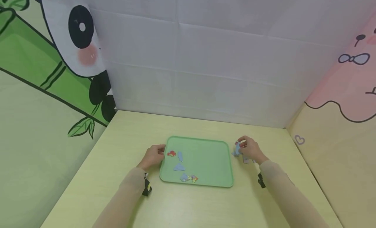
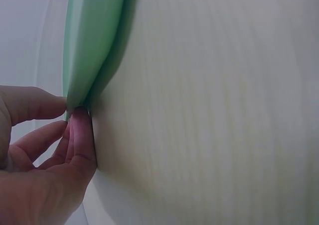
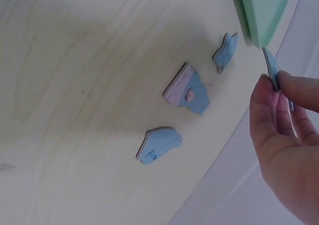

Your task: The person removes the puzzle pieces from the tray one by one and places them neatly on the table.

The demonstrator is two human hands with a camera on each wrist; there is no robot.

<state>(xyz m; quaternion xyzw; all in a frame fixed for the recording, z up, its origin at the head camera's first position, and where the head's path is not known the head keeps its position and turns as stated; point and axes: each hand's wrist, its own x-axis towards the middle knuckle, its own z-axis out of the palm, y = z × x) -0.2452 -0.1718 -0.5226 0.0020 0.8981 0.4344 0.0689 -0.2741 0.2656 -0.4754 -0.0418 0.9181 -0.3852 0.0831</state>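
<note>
My left hand (image 1: 152,156) is at the left edge of a green tray (image 1: 205,159); in the left wrist view its thumb and fingertips pinch the rim. To the right of the tray, my right hand (image 1: 251,150) pinches a thin light-blue puzzle piece (image 3: 271,68) between thumb and fingers, raised above the table. Three more puzzle pieces lie below it: a small jagged blue one (image 3: 226,53), a blue one with a lilac striped side (image 3: 198,96), and a blue one with a rounded edge (image 3: 159,144).
Inside the tray lie a red puzzle piece (image 1: 171,153), a narrow blue piece (image 1: 180,156), a triangular blue piece (image 1: 179,167) and a group of patterned pieces (image 1: 184,177) near the front rim. The pale wooden table (image 1: 188,208) meets a white backdrop (image 1: 188,74) behind.
</note>
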